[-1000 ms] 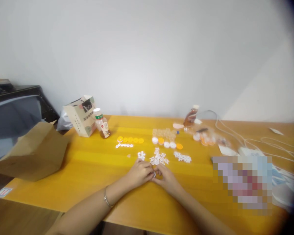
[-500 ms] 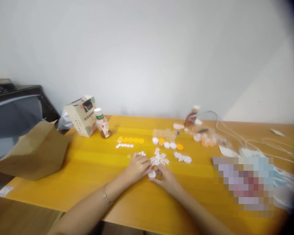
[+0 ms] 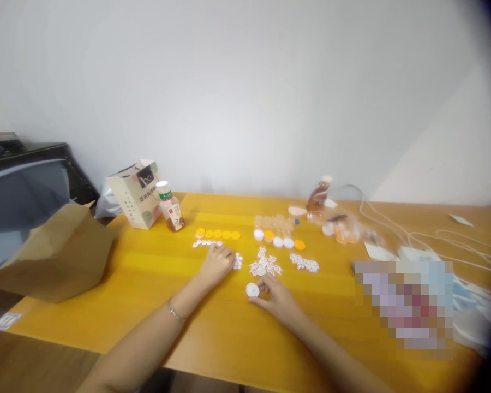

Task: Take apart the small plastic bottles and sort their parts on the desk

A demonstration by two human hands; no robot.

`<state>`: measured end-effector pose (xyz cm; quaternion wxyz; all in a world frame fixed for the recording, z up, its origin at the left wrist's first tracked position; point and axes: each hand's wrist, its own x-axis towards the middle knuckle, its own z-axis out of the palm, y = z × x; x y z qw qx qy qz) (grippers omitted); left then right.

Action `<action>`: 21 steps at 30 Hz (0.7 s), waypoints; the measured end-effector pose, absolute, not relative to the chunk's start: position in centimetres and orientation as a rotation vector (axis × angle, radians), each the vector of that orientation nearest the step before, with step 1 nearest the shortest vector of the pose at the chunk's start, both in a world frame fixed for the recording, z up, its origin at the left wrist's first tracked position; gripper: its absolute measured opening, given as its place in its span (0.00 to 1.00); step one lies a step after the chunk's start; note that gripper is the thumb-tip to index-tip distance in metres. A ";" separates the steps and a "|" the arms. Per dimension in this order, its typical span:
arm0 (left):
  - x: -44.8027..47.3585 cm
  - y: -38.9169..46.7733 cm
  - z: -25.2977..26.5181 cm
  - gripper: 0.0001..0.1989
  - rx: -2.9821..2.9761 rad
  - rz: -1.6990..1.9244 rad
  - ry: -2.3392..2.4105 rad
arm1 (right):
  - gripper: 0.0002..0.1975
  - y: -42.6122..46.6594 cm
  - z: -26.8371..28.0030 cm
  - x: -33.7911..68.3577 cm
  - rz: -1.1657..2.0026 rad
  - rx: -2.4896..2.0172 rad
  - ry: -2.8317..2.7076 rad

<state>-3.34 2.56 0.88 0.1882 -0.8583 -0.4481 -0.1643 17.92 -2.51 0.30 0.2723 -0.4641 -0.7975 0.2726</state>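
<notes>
My right hand point(image 3: 275, 293) pinches a round white disc point(image 3: 252, 290) by its right edge, thumb below and fingers above, near the table's front. Farther left, my left hand point(image 3: 217, 263) is over the table with its fingers curled down. Its fingertips are hidden, so anything in them cannot be seen. Beside its knuckles lies a small pile of white round bits point(image 3: 238, 261), and just beyond it runs a row of small white pieces point(image 3: 204, 243). White cut-out plastic pieces point(image 3: 265, 263) lie heaped behind the disc.
Yellow discs point(image 3: 219, 234) form a row at the back. White and orange discs point(image 3: 277, 242) line up before clear round parts point(image 3: 274, 222). More white pieces point(image 3: 304, 263) lie right. Two bottles point(image 3: 171, 207), point(image 3: 318, 195) stand behind; a paper bag point(image 3: 137, 194) and cables point(image 3: 396, 229) flank them.
My left hand has left the white disc and moved left and away from me, toward the small white pieces. The right hand keeps the disc in nearly the same place.
</notes>
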 end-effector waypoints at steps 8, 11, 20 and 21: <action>-3.1 2.0 1.3 0.09 -2.454 -0.493 -1.256 | 0.10 -2.5 0.0 18.0 0.727 -1.242 -2.136; -2.8 1.4 1.6 0.10 -2.546 -0.596 -1.207 | 0.10 -2.5 0.0 18.0 0.728 -1.241 -2.130; -1.7 -0.3 2.3 0.11 -2.974 -0.605 -0.751 | 0.09 -2.4 -0.2 18.0 0.729 -1.214 -2.126; -1.7 -0.3 2.3 0.11 -2.972 -0.593 -0.730 | 0.09 -2.4 -0.2 18.0 0.728 -1.212 -2.128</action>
